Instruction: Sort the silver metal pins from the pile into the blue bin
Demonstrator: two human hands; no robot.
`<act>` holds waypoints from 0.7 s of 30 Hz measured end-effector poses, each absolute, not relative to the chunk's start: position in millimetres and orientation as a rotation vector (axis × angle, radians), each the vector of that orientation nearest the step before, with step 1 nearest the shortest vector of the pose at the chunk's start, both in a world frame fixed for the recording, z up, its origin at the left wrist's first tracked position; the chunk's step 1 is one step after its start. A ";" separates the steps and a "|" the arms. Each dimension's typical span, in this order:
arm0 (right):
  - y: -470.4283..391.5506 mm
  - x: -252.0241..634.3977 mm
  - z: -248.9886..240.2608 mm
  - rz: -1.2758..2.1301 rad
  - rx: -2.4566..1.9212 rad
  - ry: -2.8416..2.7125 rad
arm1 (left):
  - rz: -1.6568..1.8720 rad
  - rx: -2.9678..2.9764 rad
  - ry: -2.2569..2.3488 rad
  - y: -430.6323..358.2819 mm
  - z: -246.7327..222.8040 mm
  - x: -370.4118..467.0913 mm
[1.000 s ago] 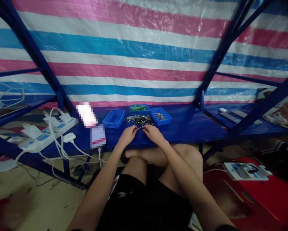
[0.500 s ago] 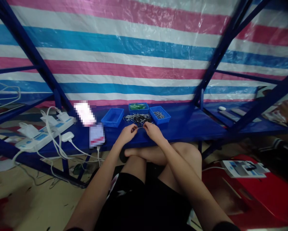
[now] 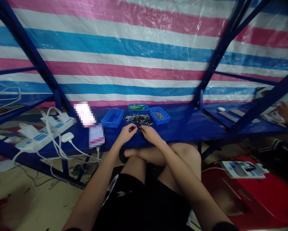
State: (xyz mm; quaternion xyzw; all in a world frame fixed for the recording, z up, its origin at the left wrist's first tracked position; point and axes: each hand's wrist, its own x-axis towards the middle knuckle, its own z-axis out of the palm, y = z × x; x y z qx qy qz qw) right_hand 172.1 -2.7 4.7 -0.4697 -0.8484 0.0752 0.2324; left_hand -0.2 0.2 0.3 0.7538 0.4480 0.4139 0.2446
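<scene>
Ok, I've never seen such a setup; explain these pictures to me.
No machine here: a person works bare-handed, seen from a camera worn on their own head, looking forward and down. The left hand and right hand are close together over the near side of a blue table. Anything in their grip is too small to tell. Just beyond lies a loose pile of thin, silvery and dark pieces. Around it are a left tray, a back tray with green pieces and a right tray with small silvery pieces, all blue. Far left sits a white power strip.
</scene>
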 end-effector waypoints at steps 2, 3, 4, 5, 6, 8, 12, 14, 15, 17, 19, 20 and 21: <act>-2.1 172.8 7.7 0.268 -1.266 -2.251 | 1.112 2.032 1.212 0.8 -0.4 -0.3; -2.4 172.5 8.9 0.282 -1.245 -2.217 | 1.092 2.031 1.204 1.2 -1.0 -0.5; -2.8 171.7 9.8 0.290 -1.223 -2.194 | 1.069 2.036 1.194 1.6 -1.5 -0.9; -3.4 170.6 10.2 0.292 -1.205 -2.181 | 1.051 2.045 1.184 1.9 -2.1 -1.2; -4.0 169.4 9.9 0.289 -1.197 -2.175 | 1.041 2.055 1.176 2.2 -2.7 -1.6; -4.5 167.3 7.7 0.267 -1.217 -2.176 | 1.046 2.073 1.170 2.7 -3.8 -2.0; -1.8 167.0 0.2 0.248 -1.288 -2.216 | 1.085 2.072 1.209 3.4 -4.9 -1.5; 0.4 168.1 -2.7 0.252 -1.286 -2.241 | 1.084 2.074 1.228 3.5 -4.4 -1.0; 1.3 168.8 -3.6 0.252 -1.284 -2.249 | 1.083 2.073 1.230 3.5 -4.0 -0.8; 2.6 170.1 -4.1 0.260 -1.280 -2.266 | 1.105 2.043 1.223 3.6 -3.3 -0.7; 2.8 171.1 -2.5 0.287 -1.266 -2.263 | 1.151 1.981 1.209 3.9 -3.2 -1.0; 2.4 171.5 -1.1 0.305 -1.251 -2.246 | 1.174 1.946 1.202 4.0 -3.4 -1.3; 1.9 171.8 0.6 0.321 -1.231 -2.215 | 1.193 1.915 1.196 4.2 -3.8 -1.6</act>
